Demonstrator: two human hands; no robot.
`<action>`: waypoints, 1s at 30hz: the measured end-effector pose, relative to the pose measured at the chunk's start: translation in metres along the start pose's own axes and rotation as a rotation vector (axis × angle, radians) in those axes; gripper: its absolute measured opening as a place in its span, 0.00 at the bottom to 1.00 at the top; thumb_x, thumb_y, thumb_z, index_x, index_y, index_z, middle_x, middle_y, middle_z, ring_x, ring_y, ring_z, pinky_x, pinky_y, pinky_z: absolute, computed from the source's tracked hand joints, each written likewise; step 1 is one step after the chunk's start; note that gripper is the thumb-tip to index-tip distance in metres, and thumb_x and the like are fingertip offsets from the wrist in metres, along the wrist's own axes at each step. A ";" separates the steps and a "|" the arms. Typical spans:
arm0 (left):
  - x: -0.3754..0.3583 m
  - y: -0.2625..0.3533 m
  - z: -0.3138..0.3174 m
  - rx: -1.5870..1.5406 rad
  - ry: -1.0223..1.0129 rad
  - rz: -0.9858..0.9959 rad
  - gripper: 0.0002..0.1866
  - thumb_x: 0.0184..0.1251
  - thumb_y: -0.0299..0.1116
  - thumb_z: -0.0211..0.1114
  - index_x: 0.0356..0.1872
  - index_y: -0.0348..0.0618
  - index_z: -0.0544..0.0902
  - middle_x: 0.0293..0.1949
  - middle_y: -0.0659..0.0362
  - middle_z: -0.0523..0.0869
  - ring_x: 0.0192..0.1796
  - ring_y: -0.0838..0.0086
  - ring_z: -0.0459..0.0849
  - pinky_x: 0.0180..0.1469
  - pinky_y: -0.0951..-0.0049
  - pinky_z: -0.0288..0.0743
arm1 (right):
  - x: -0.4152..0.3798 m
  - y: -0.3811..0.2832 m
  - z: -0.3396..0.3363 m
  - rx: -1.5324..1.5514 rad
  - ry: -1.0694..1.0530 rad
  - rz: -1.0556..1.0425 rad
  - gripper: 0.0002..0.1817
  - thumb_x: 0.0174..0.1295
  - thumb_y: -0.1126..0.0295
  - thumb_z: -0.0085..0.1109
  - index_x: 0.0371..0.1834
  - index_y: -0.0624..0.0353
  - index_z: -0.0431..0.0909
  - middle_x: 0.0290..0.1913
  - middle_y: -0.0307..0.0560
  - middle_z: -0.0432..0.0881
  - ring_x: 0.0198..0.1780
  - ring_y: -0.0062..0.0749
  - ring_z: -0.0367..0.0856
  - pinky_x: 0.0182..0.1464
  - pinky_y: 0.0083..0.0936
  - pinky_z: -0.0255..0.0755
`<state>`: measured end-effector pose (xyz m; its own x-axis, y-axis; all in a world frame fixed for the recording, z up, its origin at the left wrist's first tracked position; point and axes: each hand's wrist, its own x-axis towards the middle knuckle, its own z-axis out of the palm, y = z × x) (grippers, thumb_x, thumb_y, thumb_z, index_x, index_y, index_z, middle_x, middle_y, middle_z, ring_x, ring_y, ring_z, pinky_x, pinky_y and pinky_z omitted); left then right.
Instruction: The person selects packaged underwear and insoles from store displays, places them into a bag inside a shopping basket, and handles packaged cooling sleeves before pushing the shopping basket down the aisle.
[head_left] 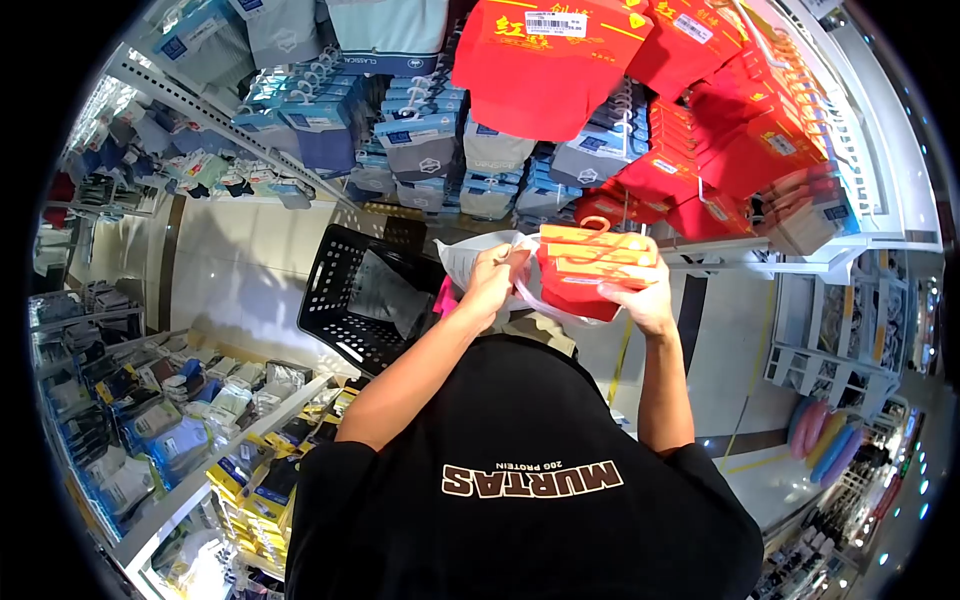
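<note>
My right hand [643, 292] is closed on a stack of red sock packs [580, 290] with orange card tops and hanging hooks. A clear plastic bag [528, 285] lies around the lower part of the packs. My left hand [495, 278] pinches the bag's edge, just left of the packs. A whitish part of the bag [462, 260] spreads out beyond my left fingers. Both hands are in front of my chest, below the rack of hanging socks. A bit of bright pink [446, 298] shows beside my left wrist.
A black perforated basket [325, 300] with a clear plastic package [378, 290] in it stands to the left. Above hang red sock packs [560, 75] and grey-blue packs [415, 145]. Another sock display [165, 430] is at lower left, and colourful rings [828, 440] at right.
</note>
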<state>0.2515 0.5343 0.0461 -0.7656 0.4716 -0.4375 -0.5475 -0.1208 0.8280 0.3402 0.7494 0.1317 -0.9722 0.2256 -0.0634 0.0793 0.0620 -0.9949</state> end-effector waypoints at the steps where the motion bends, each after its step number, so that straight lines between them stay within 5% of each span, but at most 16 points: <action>1: -0.001 0.000 0.004 -0.017 0.025 -0.015 0.20 0.75 0.49 0.60 0.30 0.42 0.79 0.24 0.64 0.80 0.24 0.82 0.77 0.24 0.79 0.70 | -0.001 0.005 0.003 -0.003 0.002 0.019 0.37 0.41 0.83 0.79 0.56 0.60 0.70 0.51 0.42 0.80 0.54 0.27 0.80 0.60 0.29 0.76; 10: -0.001 -0.006 -0.002 -0.073 0.133 0.143 0.19 0.77 0.48 0.58 0.37 0.40 0.82 0.27 0.63 0.83 0.25 0.85 0.78 0.25 0.80 0.71 | -0.017 0.069 0.029 -0.009 0.012 0.101 0.39 0.44 0.75 0.82 0.59 0.60 0.68 0.53 0.42 0.78 0.54 0.26 0.79 0.60 0.27 0.76; 16: -0.017 0.000 -0.002 0.281 0.098 0.236 0.20 0.76 0.44 0.60 0.26 0.40 0.75 0.19 0.62 0.78 0.21 0.82 0.75 0.23 0.76 0.68 | -0.020 0.075 0.036 -0.294 -0.046 0.085 0.34 0.48 0.77 0.79 0.59 0.61 0.71 0.50 0.43 0.81 0.54 0.24 0.79 0.60 0.26 0.75; 18: -0.025 0.000 0.008 0.366 0.093 0.290 0.20 0.76 0.44 0.60 0.28 0.38 0.75 0.19 0.60 0.78 0.22 0.80 0.75 0.25 0.73 0.69 | -0.021 0.077 0.046 -0.493 -0.006 -0.051 0.32 0.47 0.72 0.79 0.57 0.60 0.74 0.49 0.47 0.83 0.50 0.34 0.82 0.56 0.31 0.76; 20: -0.031 -0.004 0.014 0.470 0.008 0.279 0.17 0.75 0.42 0.61 0.31 0.37 0.77 0.24 0.53 0.81 0.28 0.72 0.79 0.33 0.67 0.72 | -0.020 0.087 0.054 -0.762 0.055 -0.160 0.33 0.46 0.63 0.80 0.55 0.59 0.76 0.47 0.54 0.84 0.47 0.49 0.85 0.52 0.38 0.77; 22: -0.041 -0.008 0.026 0.485 -0.096 0.327 0.16 0.73 0.41 0.60 0.32 0.36 0.76 0.27 0.49 0.81 0.30 0.68 0.79 0.36 0.65 0.72 | -0.012 0.101 0.059 -0.960 -0.167 0.399 0.23 0.55 0.61 0.72 0.52 0.57 0.78 0.43 0.53 0.86 0.47 0.51 0.85 0.49 0.40 0.77; 25: -0.047 -0.021 0.041 0.578 -0.389 0.330 0.16 0.76 0.40 0.57 0.32 0.35 0.77 0.26 0.55 0.78 0.32 0.76 0.74 0.37 0.68 0.71 | -0.021 0.177 0.050 -0.532 -0.208 0.267 0.21 0.61 0.59 0.64 0.54 0.57 0.81 0.53 0.55 0.84 0.56 0.47 0.83 0.58 0.39 0.73; 30: -0.067 -0.011 0.062 0.581 -0.579 0.532 0.14 0.75 0.36 0.58 0.33 0.33 0.75 0.26 0.50 0.73 0.29 0.66 0.70 0.35 0.66 0.67 | -0.022 0.221 0.077 -0.657 -0.246 0.233 0.21 0.63 0.58 0.62 0.56 0.57 0.81 0.56 0.56 0.83 0.58 0.45 0.81 0.61 0.39 0.71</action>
<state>0.3296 0.5586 0.0884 -0.4958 0.8546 0.1543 0.1916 -0.0657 0.9793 0.3623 0.6838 -0.0933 -0.9291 0.0844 -0.3600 0.3305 0.6261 -0.7062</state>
